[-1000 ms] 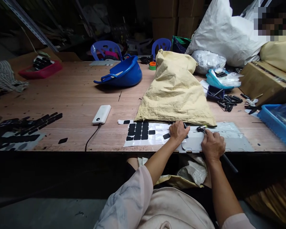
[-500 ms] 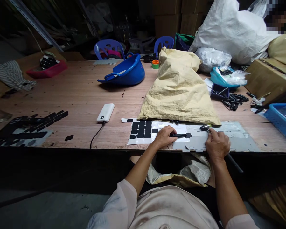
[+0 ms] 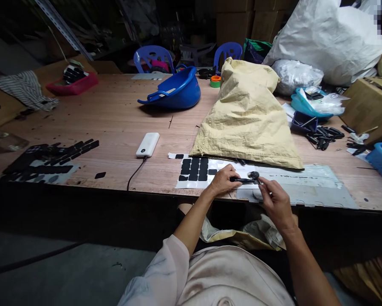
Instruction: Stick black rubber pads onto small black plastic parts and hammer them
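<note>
My left hand [image 3: 223, 181] is clamped on a slim black rod [image 3: 244, 180], fingers and thumb closed about its left end. The rod lies nearly level, its exposed length running to the right of my fingertips toward the other hand. My right hand [image 3: 277, 204] is closed on a small hammer [image 3: 253, 175], with thumb and fingers together just behind the head. Most of its handle is hidden by the hand.

The hammer's head sits at the rod's right end, so the rod spans the gap between my two grips. I cannot tell whether head and rod are touching.

Beneath and to the left of my left hand lies a white sheet [image 3: 179, 185] bearing rows of black rounded patches [image 3: 194, 169]. To the right, a grey board [image 3: 315, 189] covers the table's near edge, partly below my right hand. A cream sack [image 3: 248, 119] lies just beyond both hands. A white power bank [image 3: 148, 145] with a cable attached stands well to the left. Loose black parts [image 3: 324, 137] are heaped beside a dark blue box [image 3: 304, 122], beyond my right hand and farther right.
</note>
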A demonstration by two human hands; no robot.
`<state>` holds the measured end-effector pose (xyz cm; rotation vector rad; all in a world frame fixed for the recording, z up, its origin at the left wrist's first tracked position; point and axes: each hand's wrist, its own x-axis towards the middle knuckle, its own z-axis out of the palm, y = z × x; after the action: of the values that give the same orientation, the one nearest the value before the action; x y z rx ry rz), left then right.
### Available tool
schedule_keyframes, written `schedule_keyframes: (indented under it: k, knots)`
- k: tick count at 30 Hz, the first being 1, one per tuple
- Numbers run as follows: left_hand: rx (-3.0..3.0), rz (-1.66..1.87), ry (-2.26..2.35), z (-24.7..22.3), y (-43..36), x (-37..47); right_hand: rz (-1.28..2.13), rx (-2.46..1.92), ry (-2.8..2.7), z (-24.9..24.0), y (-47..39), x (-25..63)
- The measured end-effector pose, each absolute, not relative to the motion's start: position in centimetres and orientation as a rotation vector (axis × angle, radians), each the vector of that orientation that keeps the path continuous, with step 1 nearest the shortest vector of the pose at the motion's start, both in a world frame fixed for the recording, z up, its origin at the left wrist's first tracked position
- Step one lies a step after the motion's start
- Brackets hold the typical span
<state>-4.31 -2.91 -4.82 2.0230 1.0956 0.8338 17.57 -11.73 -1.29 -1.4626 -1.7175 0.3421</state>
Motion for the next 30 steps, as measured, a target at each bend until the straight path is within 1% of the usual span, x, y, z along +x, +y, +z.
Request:
schedule_keyframes:
  k: [10, 16, 23, 27, 30]
  knots:
    - [2.008, 0.85, 1.043, -5.1, -2.8, -4.4, 0.204, -1.475, -1.906, -2.8, -12.0, 15.6]
    - [2.039, 0.822, 1.061, -5.0, -2.9, -4.3, 0.142, -1.529, -1.773, -2.1, -12.1, 16.1]
    - [2.035, 0.836, 1.078, -4.9, -2.9, -4.3, 0.15, -1.56, -1.806, -2.3, -12.4, 16.4]
    - [2.017, 0.866, 1.104, -4.9, -3.1, -4.1, 0.034, -1.602, -1.708, -1.5, -11.4, 18.2]
    - [2.036, 0.844, 1.141, -4.8, -3.1, -4.0, -0.11, -1.77, -1.682, -1.6, -10.0, 21.2]
